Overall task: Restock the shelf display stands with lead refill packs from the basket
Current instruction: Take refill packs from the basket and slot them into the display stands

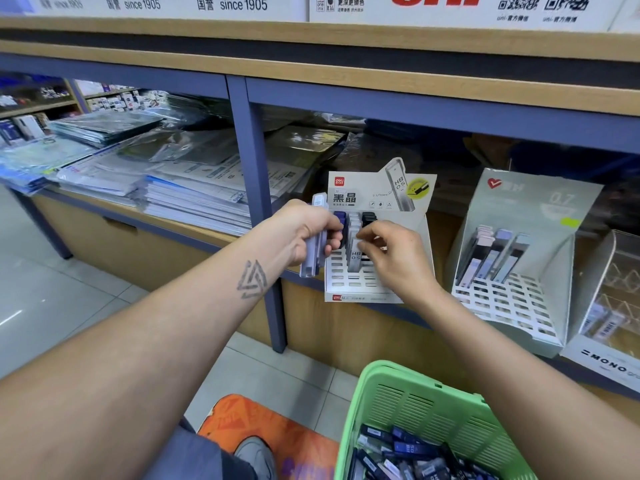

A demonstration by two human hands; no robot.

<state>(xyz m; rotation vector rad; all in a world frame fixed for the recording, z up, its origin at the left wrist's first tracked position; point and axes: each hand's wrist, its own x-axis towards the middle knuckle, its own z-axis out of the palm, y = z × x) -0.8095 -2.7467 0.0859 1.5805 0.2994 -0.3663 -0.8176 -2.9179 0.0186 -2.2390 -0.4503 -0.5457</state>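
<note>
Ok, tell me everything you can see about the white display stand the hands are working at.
The white display stand looks like cardboard, with a printed header showing an HB 0.5 lead pack. Its sloped tray has rows of slots, mostly unfilled; a few packs stand at the back. It sits at the shelf's front edge. The right hand reaches into it; the left hand grips packs beside it.

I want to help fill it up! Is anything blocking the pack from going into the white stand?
Nothing visible does. The right hand pinches a pack already at the white stand's slots; empty slots lie open below.

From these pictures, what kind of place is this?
Most likely a stationery shop: cardboard display stands of HB 0.5 lead refills on a shelf, stacked paper goods, and brand signs above.
</note>
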